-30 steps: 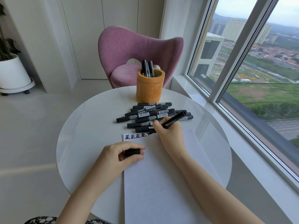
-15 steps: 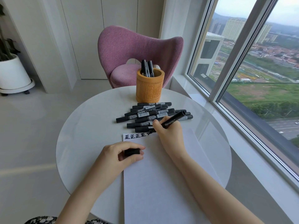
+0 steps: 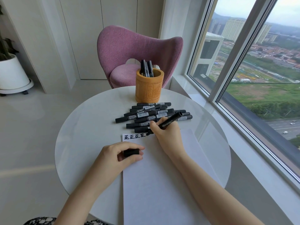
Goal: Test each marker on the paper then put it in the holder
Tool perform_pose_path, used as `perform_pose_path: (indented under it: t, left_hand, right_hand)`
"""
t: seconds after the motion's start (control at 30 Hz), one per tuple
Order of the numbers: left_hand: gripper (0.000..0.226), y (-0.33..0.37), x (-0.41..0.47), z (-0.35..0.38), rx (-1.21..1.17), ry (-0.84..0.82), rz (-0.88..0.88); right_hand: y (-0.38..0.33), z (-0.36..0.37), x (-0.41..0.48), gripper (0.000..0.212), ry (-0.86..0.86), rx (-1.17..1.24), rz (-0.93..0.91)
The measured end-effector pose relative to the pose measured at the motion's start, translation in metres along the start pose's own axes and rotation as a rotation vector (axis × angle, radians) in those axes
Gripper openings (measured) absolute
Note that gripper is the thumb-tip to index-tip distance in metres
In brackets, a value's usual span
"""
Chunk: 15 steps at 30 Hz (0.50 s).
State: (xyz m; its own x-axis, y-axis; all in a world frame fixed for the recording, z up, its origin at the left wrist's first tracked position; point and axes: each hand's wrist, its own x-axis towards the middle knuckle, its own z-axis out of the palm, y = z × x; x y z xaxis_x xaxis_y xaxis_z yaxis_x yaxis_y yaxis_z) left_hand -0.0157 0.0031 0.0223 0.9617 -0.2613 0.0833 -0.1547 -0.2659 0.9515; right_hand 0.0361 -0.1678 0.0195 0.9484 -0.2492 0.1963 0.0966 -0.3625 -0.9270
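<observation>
Fingers [image 3: 153, 125] of the right hand [image 3: 167, 135] grip the marker [image 3: 172, 119], barrel slanting to two o'clock, holder [image 3: 149, 90] at twelve; left hand [image 3: 118, 157] pinches its cap [image 3: 131, 152].

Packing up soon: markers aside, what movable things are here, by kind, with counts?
Orange carved wooden holder: 1
White paper sheet: 1
Black marker cap: 1
Pink upholstered chair: 1
Round white table: 1
White plant pot: 1
Total: 6
</observation>
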Motion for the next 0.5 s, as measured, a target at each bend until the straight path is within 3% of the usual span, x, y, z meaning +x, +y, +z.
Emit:
perform_pose_path:
  t: [0.5]
  left_hand:
    - [0.020,-0.0004,-0.0002,0.0003,0.001,-0.003,-0.002]
  right_hand:
    - [0.0001,-0.0006,-0.0005,0.033,-0.006,0.020,-0.010]
